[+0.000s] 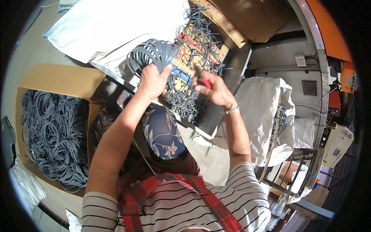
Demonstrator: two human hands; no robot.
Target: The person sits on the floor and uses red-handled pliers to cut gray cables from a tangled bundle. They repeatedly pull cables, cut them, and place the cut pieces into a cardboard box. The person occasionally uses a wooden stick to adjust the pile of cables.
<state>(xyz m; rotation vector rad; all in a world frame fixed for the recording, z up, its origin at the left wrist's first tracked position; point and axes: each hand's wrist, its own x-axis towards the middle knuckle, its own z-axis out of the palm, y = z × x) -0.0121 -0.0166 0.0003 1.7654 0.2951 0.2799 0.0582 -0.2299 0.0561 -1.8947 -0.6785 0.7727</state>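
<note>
My left hand (153,79) grips a thick bundle of grey rubber-like rings (150,53), fanned out above the fist. To its right, my right hand (213,88) is closed around a small cutting tool with red handles (205,81), probably side cutters; its blurred tip points up and away from me. The tool and the bundle are apart. Below both hands lies a printed cardboard sheet (185,65) on the work table. Tangled dark grey moulded pieces (181,97) cover much of it, with more thin grey loops (200,32) towards the far end.
On my left stands an open cardboard box (58,76) filled with coiled grey rings (52,133). A large white sack (116,26) lies across the table's far left. Another whitish sack (255,116) holding dark pieces stands right of the table's metal edge (211,136).
</note>
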